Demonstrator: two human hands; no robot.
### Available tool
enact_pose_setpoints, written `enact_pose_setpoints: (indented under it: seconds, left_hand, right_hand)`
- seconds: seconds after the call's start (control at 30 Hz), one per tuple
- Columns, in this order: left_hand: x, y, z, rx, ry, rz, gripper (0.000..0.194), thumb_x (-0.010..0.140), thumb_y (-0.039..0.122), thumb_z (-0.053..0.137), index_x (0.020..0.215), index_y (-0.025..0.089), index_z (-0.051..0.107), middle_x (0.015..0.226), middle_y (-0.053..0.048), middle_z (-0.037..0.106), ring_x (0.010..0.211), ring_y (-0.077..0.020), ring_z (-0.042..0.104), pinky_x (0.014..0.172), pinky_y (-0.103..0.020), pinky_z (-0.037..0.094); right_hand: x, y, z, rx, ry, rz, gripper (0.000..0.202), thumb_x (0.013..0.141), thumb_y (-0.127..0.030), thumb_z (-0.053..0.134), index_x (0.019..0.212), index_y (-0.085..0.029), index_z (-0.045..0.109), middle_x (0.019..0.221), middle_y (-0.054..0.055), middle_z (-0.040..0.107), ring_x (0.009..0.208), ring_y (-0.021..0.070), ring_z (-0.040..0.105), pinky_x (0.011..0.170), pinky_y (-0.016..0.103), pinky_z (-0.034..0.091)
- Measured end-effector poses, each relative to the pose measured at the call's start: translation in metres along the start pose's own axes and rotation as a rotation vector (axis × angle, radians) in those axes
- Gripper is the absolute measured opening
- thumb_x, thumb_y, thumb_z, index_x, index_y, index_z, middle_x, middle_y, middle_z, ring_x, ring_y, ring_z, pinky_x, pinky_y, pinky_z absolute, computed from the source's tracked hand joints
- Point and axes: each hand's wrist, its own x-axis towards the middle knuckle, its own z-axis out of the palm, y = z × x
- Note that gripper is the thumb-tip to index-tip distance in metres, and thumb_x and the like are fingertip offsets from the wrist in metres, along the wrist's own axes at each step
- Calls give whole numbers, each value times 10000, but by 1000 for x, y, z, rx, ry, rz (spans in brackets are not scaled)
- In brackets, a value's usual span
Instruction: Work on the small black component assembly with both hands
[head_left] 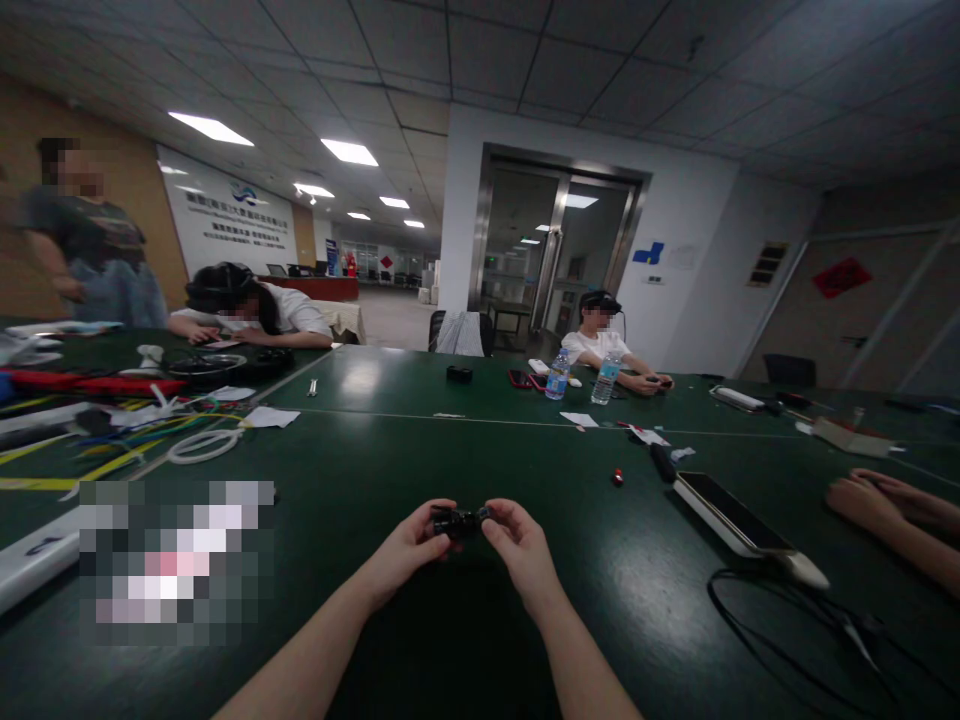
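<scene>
Over the green table (360,470), both hands hold a small black cylindrical object (453,522), level and crosswise; its exact kind is too dark to make out. My left hand (415,545) is closed around its thicker left end. At the narrower right end (481,515), my right hand (519,548) pinches with thumb and fingers. The fingertips hide part of both ends. A small red and black item (617,477) lies on the table to the right, apart from my hands.
On the right are a white-edged device (739,520), black cables (757,630) and another person's hands (874,500). Two water bottles (606,378) stand farther back, near a seated person (600,340). Cables (202,445) and papers (271,417) lie left; a black box (459,374) sits ahead.
</scene>
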Motion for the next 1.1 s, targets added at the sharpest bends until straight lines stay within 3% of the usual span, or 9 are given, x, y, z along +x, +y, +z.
enact_pose_setpoints:
  seconds: [0.23,0.43,0.63,0.87,1.1]
  left_hand:
    - [-1,4,1,-29,20,-13,452,722,238,638,1134,240,452,1058,-72,611,902,-214,604,770,-330,416]
    - [0,1,-1,-43,13,1,461,728,234,634,1149,234,444,1059,-81,610,914,-220,606,768,-326,415]
    - [0,1,-1,-52,22,-24,476,720,240,642,1152,243,442,1077,-80,598,922,-224,600,784,-341,410]
    - [1,-1,0,-88,-3,-1,472,707,247,660,1132,236,454,1053,-81,607,885,-213,600,764,-329,410]
    - [0,-1,2,-51,-32,-4,442,731,226,628,1137,224,453,1026,-69,608,913,-213,585,788,-344,415]
  right_hand:
    - [0,0,-8,171,129,-17,329,686,-368,646,971,-208,604,958,52,624,945,206,568,859,360,438]
    - [6,7,-14,321,268,-13,319,688,-368,622,966,-212,607,929,52,618,862,196,582,787,351,466]
    - [9,10,-21,337,315,-15,291,718,-371,571,958,-213,612,935,63,618,840,201,589,765,364,482]
    - [6,8,-13,299,283,-24,347,672,-364,638,983,-213,603,955,57,626,890,206,587,786,352,469]
    - [-4,-4,0,-61,-13,-32,281,715,-316,617,979,-220,617,937,40,632,900,202,580,842,376,445]
